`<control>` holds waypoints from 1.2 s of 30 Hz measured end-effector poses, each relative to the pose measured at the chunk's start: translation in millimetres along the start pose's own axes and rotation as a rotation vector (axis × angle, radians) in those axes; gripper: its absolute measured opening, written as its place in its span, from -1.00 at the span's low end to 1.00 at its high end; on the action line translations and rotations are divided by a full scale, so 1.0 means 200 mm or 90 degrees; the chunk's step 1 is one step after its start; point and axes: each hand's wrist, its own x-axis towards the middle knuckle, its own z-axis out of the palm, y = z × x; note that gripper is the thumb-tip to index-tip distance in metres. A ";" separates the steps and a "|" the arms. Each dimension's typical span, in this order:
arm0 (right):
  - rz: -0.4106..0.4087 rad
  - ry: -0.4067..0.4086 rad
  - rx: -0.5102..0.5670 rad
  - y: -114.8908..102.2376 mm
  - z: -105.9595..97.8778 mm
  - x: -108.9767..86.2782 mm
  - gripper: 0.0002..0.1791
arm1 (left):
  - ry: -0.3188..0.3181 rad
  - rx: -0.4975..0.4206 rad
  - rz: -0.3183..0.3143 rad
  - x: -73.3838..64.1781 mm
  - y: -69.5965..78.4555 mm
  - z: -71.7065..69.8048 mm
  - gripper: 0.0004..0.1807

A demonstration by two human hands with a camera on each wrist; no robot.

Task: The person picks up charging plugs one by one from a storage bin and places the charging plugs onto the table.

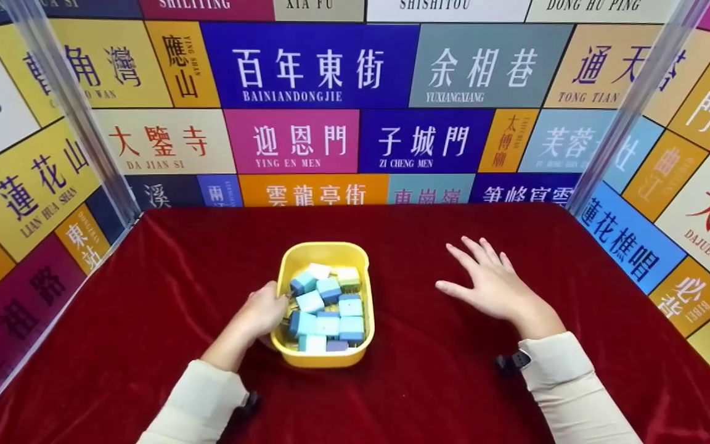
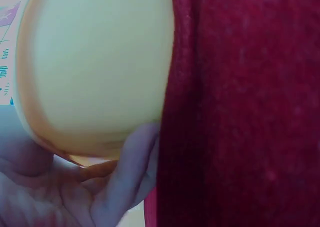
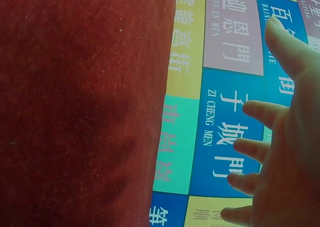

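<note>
A yellow plastic tub [image 1: 324, 360] with rounded corners stands in the middle of the red cloth. Inside it lie several small two-tone blocks [image 1: 310, 302] in light blue, dark blue, white and green. My left hand [image 1: 261, 311] grips the tub's left side, thumb at the rim. In the left wrist view the tub's smooth outer wall [image 2: 100, 62] fills much of the picture, with bent fingers [image 2: 131, 162] against its lower edge. Off to the right, my right hand [image 1: 493, 283] hovers over the cloth, fingers spread and holding nothing; the right wrist view shows those fingers [image 3: 250, 151] apart.
A dark red velvet cloth [image 1: 429, 376] covers the table. Walls of colourful sign panels [image 1: 309, 65] rise behind and along both sides. Clear upright posts [image 1: 632, 105] stand at the back corners. Each wrist carries a dark strapped device [image 1: 512, 362].
</note>
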 end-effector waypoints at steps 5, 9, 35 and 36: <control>-0.003 -0.004 -0.009 0.01 0.01 0.00 0.03 | 0.032 -0.029 0.020 0.12 -0.10 0.07 -0.64; -0.005 -0.003 -0.010 0.01 0.00 -0.01 0.02 | 0.059 -0.020 0.045 0.13 -0.10 0.07 -0.72; -0.126 0.040 -0.022 -0.33 0.02 0.01 0.00 | 0.072 -0.005 0.033 0.04 -0.02 0.05 -0.73; -0.134 0.039 -0.023 -0.36 0.01 0.02 0.00 | 0.073 -0.006 0.035 0.05 -0.02 0.05 -0.73</control>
